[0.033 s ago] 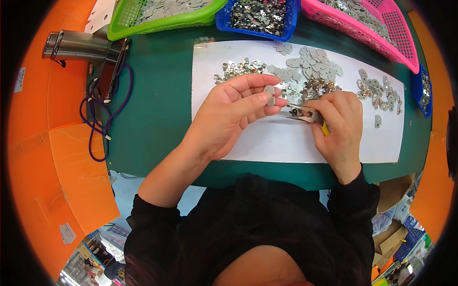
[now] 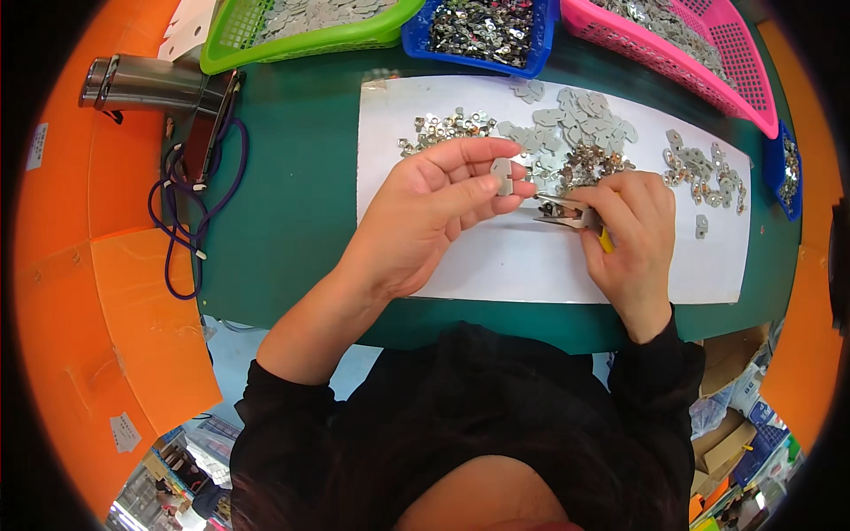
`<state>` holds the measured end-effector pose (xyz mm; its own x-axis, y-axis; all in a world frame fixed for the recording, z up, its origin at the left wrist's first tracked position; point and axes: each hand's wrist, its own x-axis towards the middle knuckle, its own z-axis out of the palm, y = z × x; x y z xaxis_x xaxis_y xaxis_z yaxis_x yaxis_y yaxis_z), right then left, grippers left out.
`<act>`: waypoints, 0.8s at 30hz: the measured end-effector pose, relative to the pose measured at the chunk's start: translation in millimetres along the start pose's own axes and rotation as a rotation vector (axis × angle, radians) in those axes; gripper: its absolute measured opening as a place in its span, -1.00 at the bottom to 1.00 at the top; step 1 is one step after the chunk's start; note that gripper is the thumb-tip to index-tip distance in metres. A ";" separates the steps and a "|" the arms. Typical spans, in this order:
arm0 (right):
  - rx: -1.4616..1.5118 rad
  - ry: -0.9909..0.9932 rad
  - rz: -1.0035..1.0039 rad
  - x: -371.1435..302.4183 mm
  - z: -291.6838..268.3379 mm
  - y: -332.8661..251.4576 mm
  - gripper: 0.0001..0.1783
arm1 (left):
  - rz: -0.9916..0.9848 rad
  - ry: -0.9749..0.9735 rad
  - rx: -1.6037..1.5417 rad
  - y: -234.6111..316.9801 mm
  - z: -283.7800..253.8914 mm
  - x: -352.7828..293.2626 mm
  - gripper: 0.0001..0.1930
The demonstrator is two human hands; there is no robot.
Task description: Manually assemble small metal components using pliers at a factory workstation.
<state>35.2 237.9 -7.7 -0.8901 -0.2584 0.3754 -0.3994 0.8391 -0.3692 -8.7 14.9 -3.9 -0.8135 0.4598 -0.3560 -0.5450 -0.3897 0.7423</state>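
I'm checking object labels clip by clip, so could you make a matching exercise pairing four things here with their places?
Things
1. small grey piece
2. pliers
3. pink basket
4. purple cord

Places
A. on the green table, left of the white sheet
B. held in the right hand
C. pinched in the fingers of the left hand
D. beyond the white sheet, toward the upper right

Pairs: 1-C, 2-B, 3-D, 4-A
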 end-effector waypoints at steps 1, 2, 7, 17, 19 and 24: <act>-0.023 0.002 -0.013 -1.5 -1.3 1.9 -0.59 | 0.001 0.000 -0.001 -0.3 -0.2 -0.8 -0.70; -0.024 0.001 -0.014 -2.3 -2.1 2.4 -0.59 | 0.016 -0.021 0.031 -0.5 -0.4 -1.7 -0.66; -0.027 -0.007 0.009 -5.0 -5.0 3.6 -0.60 | 0.029 -0.059 0.127 -0.1 -2.2 -4.2 -0.60; -0.017 0.222 -0.242 6.2 -2.4 -32.5 -0.69 | 0.079 -0.029 0.123 -14.9 7.1 -16.3 -0.82; -0.073 0.263 -0.264 2.4 3.0 -33.8 -0.71 | 0.030 -0.056 0.110 -15.2 8.8 -19.6 -0.81; -0.004 0.220 -0.247 -12.9 -8.1 -26.7 -0.66 | -0.037 -0.111 0.077 -15.7 5.9 -24.8 -0.82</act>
<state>59.1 222.7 4.2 -0.6973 -0.3451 0.6282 -0.5962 0.7658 -0.2410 21.3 14.4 -3.3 -0.7633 0.5598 -0.3226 -0.5540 -0.3103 0.7725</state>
